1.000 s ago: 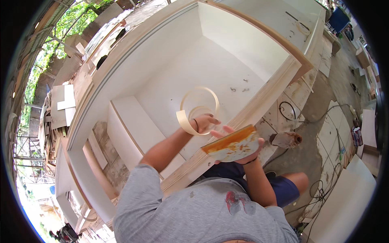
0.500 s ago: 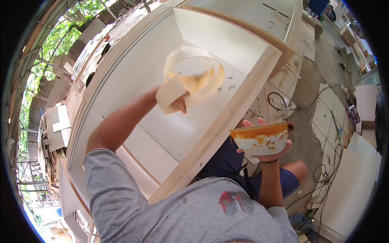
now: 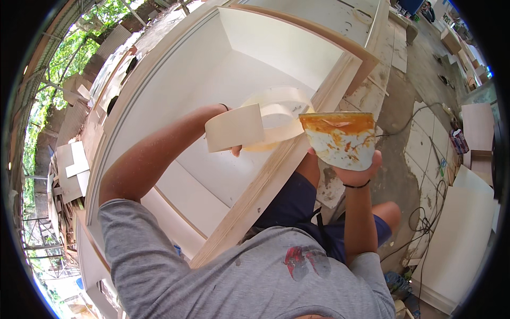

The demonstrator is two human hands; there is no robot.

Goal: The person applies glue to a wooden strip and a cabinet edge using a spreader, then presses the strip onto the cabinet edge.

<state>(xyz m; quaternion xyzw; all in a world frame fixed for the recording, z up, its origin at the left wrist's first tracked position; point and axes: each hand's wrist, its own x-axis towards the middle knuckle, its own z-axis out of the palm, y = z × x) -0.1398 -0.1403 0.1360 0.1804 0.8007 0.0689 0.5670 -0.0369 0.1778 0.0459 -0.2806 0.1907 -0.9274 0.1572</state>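
A coiled, pale strip of edge banding (image 3: 234,128) is in my left hand (image 3: 237,151), whose fingers are mostly hidden behind the strip's broad flat end. Its loops spread rightward over the cabinet's inside. In my right hand (image 3: 365,166) is a white container (image 3: 345,149), cupped from below and tilted, with an orange, glue-like coating along its upper edge and smears down its side. The container and the coil's right side come close together; whether they touch I cannot tell. Both hands are raised over the near rail of a white-lined wooden cabinet (image 3: 281,165).
The cabinet's wooden rail runs diagonally before me. Black cables (image 3: 425,226) lie on the floor at right, by pale boards (image 3: 459,234). Stacked offcuts (image 3: 74,170) are at the far left. Another cabinet part (image 3: 332,24) stands beyond.
My left hand has brought the strip rightward, and its flat end now faces me. My right hand has lifted the container up and tipped it, nearer to the coil.
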